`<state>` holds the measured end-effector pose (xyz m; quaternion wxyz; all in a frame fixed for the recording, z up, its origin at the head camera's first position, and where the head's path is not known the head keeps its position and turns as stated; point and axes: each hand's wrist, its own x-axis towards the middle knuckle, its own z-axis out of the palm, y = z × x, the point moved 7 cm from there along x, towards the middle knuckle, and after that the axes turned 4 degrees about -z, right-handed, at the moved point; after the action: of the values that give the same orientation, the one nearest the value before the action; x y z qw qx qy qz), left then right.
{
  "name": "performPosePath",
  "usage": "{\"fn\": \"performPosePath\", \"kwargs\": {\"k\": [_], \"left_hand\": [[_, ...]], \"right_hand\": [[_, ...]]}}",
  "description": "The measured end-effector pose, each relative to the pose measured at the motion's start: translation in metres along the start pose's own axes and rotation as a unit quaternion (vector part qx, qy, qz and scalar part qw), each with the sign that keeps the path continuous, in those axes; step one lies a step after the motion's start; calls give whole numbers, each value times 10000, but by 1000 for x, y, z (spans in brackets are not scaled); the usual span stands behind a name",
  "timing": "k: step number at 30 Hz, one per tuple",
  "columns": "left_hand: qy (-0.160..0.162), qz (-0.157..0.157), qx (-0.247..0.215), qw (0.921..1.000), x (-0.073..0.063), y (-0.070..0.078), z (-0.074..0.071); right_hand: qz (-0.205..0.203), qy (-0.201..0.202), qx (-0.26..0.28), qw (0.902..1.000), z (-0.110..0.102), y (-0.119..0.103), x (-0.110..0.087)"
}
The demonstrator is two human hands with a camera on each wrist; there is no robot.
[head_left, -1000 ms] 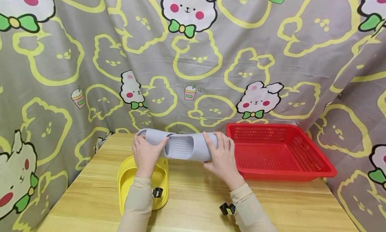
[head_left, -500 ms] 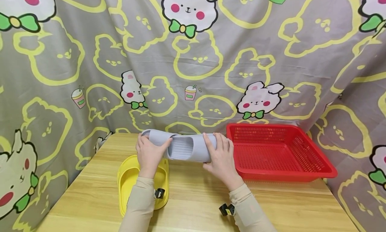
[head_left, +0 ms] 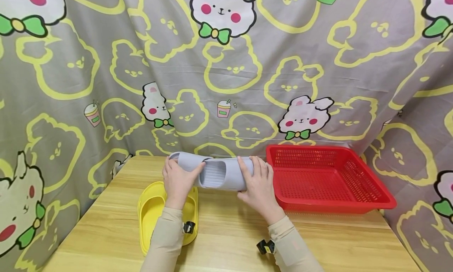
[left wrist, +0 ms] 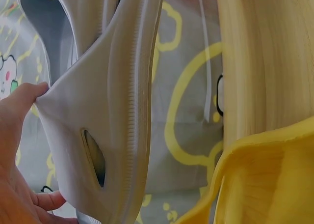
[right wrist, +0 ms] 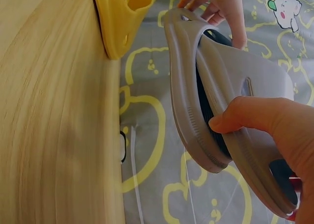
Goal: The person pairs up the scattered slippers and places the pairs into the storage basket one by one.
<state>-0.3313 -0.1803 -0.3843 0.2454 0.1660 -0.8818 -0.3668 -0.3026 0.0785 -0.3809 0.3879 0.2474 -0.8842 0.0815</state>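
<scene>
Two grey slippers are held up over the table, overlapping end to end with one partly inside the other. My left hand point(head_left: 179, 181) grips the left slipper point(head_left: 189, 161), its thumb at the edge of the strap in the left wrist view. My right hand point(head_left: 259, 183) holds the right slipper point(head_left: 233, 173) around its strap end, thumb along the sole's side in the right wrist view. Below my left forearm, yellow slippers point(head_left: 152, 213) lie on the table, partly covered by the arm.
A red perforated plastic basket point(head_left: 329, 203) stands at the right rear of the wooden table point(head_left: 226, 232). Patterned grey curtain point(head_left: 226, 83) hangs behind the table and along both sides. Each wrist carries a small black camera mount point(head_left: 265, 247).
My left hand has shifted a little to the right with its slipper, so the two grey slippers overlap further. My right hand has barely moved.
</scene>
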Motion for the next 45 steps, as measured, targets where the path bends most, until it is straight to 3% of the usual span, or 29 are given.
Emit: {"fn": "performPosePath", "kwargs": {"k": [22, 36, 45], "left_hand": [[-82, 17, 160, 9998, -4, 6, 4], [-821, 254, 14, 9963, -3, 7, -1], [-1071, 891, 60, 9902, 1, 9, 1]], "right_hand": [[-40, 111, 9, 9999, -2, -1, -1], [73, 146, 262, 9995, -1, 12, -1], [273, 23, 492, 9984, -1, 23, -1]]}}
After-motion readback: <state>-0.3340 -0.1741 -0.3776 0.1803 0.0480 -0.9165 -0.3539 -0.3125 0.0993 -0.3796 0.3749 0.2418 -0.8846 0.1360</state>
